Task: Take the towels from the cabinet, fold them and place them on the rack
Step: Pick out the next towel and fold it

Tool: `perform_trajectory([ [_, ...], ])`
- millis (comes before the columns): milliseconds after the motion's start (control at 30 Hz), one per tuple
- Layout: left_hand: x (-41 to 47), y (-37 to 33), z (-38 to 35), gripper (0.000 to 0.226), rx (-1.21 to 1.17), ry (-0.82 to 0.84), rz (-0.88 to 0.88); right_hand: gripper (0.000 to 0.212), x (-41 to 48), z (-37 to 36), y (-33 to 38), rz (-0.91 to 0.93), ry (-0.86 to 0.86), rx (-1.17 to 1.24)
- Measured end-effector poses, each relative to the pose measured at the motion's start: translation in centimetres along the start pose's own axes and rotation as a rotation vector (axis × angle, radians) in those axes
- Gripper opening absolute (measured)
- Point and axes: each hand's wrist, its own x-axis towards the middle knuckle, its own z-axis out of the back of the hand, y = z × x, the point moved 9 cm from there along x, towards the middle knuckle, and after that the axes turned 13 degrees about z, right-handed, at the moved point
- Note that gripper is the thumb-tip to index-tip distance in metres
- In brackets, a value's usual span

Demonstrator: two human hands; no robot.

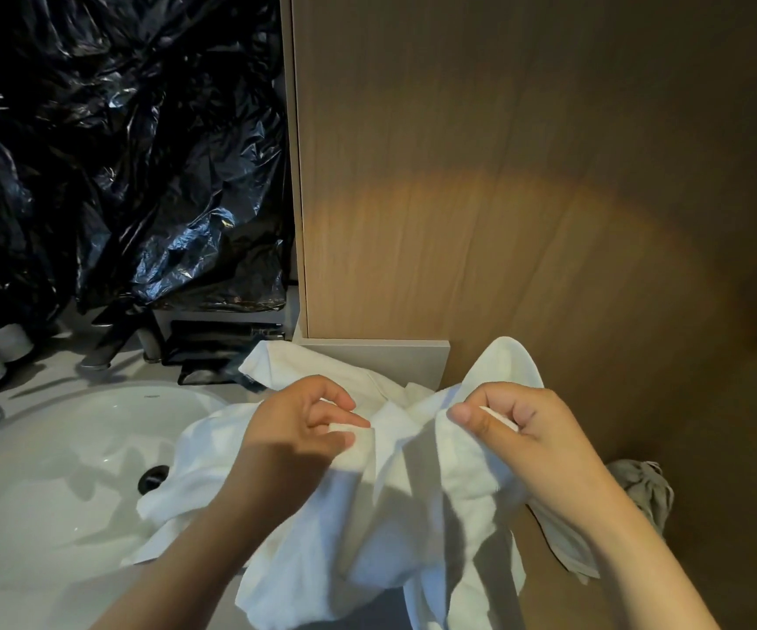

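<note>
A bathroom corner: a wood-grain panel (pixel 549 175) fills the right, crumpled black plastic sheeting (pixel 117 152) hangs at the left, and below it a pale counter (pixel 45 372) carries a white sink (pixel 49 493) with a dark drain (pixel 154 477) and a faucet (pixel 108 345).

In the head view, the white towel (pixel 413 516) hangs bunched in front of the person, one part spilling over the sink's right rim. The left hand (pixel 294 429) pinches a fold of its edge between thumb and curled fingers (pixel 344 404). The right hand (pixel 522 429), near it, grasps another fold, thumb pressing cloth against the forefinger. A grey cloth (pixel 644 493) hangs low at the right.

The step in hand looks like finding the corners before a first fold. Done well, each hand would work along the hem to a true corner, then draw apart until the edge runs taut and level, so the halves meet squarely.

Room is tight. The panel stands close on the right, and the sink and faucet lie on the left, where the drooping cloth could drag. Lifting up and toward the body seems the freer way. No rack is in view.
</note>
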Motion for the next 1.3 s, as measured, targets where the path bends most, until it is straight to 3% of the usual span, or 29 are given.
perform_trajectory([
  [67, 0.0, -0.3, -0.3, 0.024, 0.014, -0.007, -0.012, 0.034, 0.2, -0.4, 0.2, -0.025, 0.031, -0.001],
  [233, 0.0, -0.2, -0.7, 0.039, -0.211, 0.069, 0.094, 0.031, 0.0, -0.7, 0.8, -0.036, 0.023, 0.064],
  [367, -0.3, -0.1, -1.9, 0.022, -0.398, 0.133, 0.175, 0.039, -0.2, -0.8, 1.3, -0.019, -0.038, 0.24],
  [467, -0.9, -0.5, -2.2, 0.015, -0.483, 0.091, 0.14, 0.028, -0.1, -1.6, 1.9, -0.01, -0.003, 0.282],
  [667, -1.9, -2.5, -3.0, 0.02, -0.413, 0.117, -0.053, 0.021, 0.4, -2.1, 2.2, 0.055, 0.011, 0.175],
  [833, -1.9, -1.6, -3.1, 0.021, -0.398, 0.108, -0.036, 0.019, 0.3, -1.2, 1.5, 0.06, -0.098, 0.022],
  [1133, -2.0, -1.3, -3.8, 0.022, -0.504, 0.162, 0.01, 0.014, -0.1, -0.8, 0.7, 0.022, -0.195, 0.043],
  [1300, -2.0, -1.3, -3.3, 0.027, -0.489, 0.09, -0.025, 0.018, -0.2, -1.0, 0.7, 0.036, -0.231, 0.059],
])
